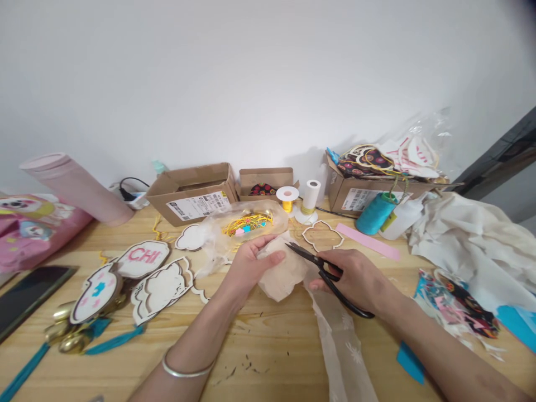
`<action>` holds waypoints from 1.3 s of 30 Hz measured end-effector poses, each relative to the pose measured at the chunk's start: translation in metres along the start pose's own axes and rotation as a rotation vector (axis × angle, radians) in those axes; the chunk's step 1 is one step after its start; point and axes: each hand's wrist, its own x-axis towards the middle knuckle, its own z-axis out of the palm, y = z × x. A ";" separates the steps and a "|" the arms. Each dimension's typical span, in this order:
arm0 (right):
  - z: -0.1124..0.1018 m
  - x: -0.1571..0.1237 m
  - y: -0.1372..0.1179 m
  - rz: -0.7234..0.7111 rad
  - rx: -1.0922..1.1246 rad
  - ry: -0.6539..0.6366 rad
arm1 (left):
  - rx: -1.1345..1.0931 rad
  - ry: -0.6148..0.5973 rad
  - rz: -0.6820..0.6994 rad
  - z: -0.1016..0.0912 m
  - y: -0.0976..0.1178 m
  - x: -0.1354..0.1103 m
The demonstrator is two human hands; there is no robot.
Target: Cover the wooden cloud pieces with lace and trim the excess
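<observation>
My left hand (255, 262), with a silver bangle on its wrist, pinches a piece of pale, thin fabric (282, 279) between thumb and fingers. A pair of black scissors (304, 254) is in my right hand (347, 273), blades pointing left across the fabric's upper edge. From the scissors a long sheer strip of fabric (341, 346) hangs down to the table's near side. Just beyond my hands lies a scalloped wooden outline frame (322, 235). Left of them are white cloud-shaped pieces (159, 287) and a plaque lettered CHI (143, 258).
Cardboard boxes (192, 195) stand along the wall, with thread spools (287, 199) between them. A blue thread cone (377, 213), a plastic bottle (404, 218) and crumpled cloth (481, 240) are at right. Brass bells (75, 340), a phone (29, 296) and a pink tumbler (79, 187) sit at left.
</observation>
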 end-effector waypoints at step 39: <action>-0.002 -0.001 0.008 -0.056 0.029 -0.041 | 0.025 -0.103 0.029 -0.004 -0.003 0.002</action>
